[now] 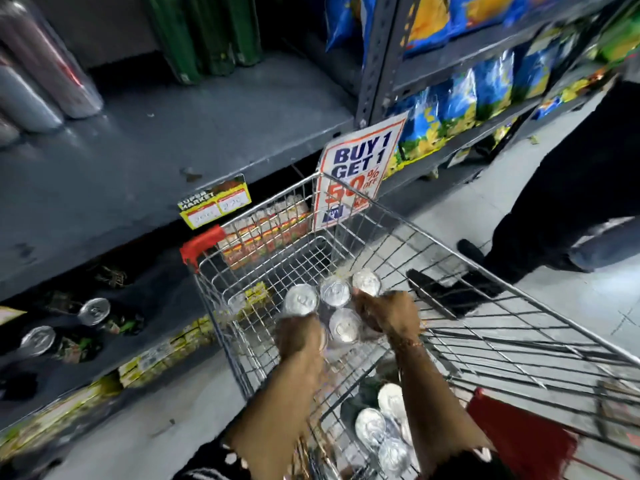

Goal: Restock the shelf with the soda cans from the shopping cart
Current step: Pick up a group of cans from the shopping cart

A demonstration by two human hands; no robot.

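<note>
Both my hands are down inside the wire shopping cart (450, 251). My left hand (299, 336) is closed around a soda can (300, 299) with a silver top. My right hand (388, 313) grips another soda can (366, 281). Between the hands stand two more cans (335, 292), (343, 326). Further silver-topped cans (381, 431) lie in the near part of the cart by my forearms. The grey shelf (173, 140) runs across the left, with green cans (207, 32) at its back and silver cans (41, 84) at its far left.
A "Buy 1 Get 1" sign (360, 168) hangs at the cart's far corner. Two cans (93, 310) sit on the lower shelf. Blue snack bags (460, 95) fill the right-hand shelves. A person's dark-trousered leg (561, 209) stands on the floor beyond the cart.
</note>
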